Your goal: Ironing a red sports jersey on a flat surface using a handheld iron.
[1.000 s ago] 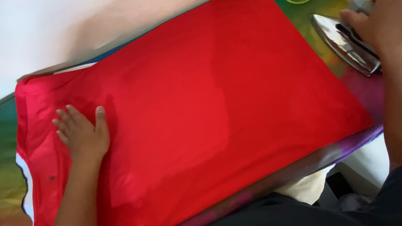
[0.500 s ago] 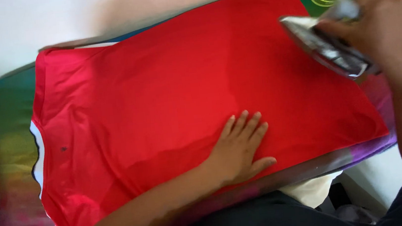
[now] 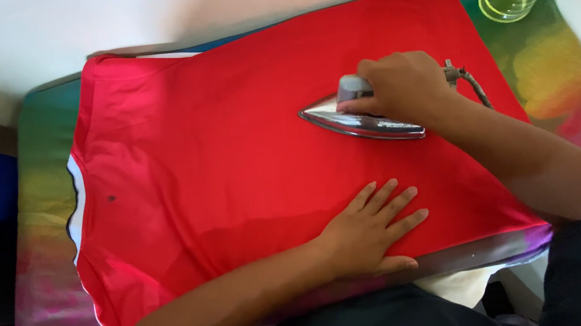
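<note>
On the ironing board [image 3: 548,78], a right hand [image 3: 405,86] clasps an iron [image 3: 357,116] resting on a red shirt [image 3: 233,162]; the left hand [image 3: 369,230], grip open, lies flat nearby, risking a burn.

One head-worn camera looks steeply down, close over a rainbow-coloured padded ironing surface [image 3: 51,281] that fills most of the frame. The wearer's dark-clothed body sits at the bottom edge, with both forearms reaching up into the picture from the lower left and lower right. A pale wall runs along the top edge. There is no second view.
</note>
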